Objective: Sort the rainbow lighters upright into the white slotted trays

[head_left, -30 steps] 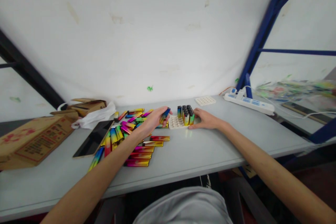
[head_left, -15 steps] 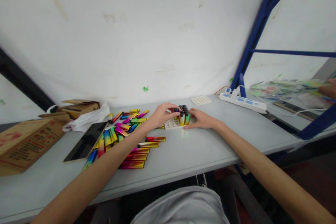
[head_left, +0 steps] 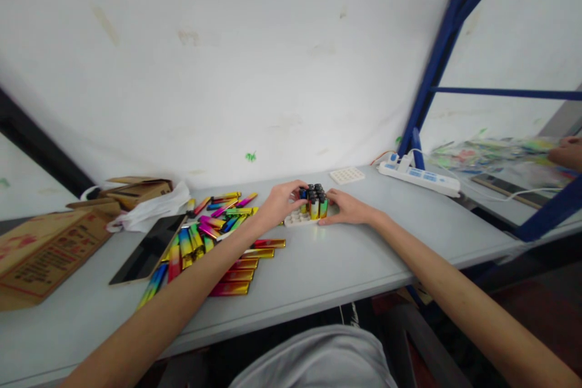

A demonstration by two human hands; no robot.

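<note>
A white tray with round holes (head_left: 296, 219) lies on the grey table. Several lighters with black tops (head_left: 318, 199) stand upright in its right part, their bodies yellow, green and blue. My left hand (head_left: 282, 202) is over the tray's left side, thumb and fingers closed round a blue lighter (head_left: 302, 194) at the edge of the group. My right hand (head_left: 344, 207) rests at the right side of the standing lighters, its thumb and fingers apart, steadying against the tray. Shiny multicoloured lighters (head_left: 218, 218) lie in a loose pile to the left, partly behind my left forearm.
A dark tablet (head_left: 148, 248), a white plastic bag (head_left: 157, 209) and cardboard boxes (head_left: 50, 254) are at the left. Further back lies another white tray (head_left: 347, 175). A power strip (head_left: 421, 178) sits right, near a blue frame (head_left: 436, 66). Another person's hand (head_left: 568, 153) shows at far right.
My left hand has shifted slightly, and the blue lighter in its fingers is now lower and against the standing group. My right hand has barely moved. The view has shifted slightly.
</note>
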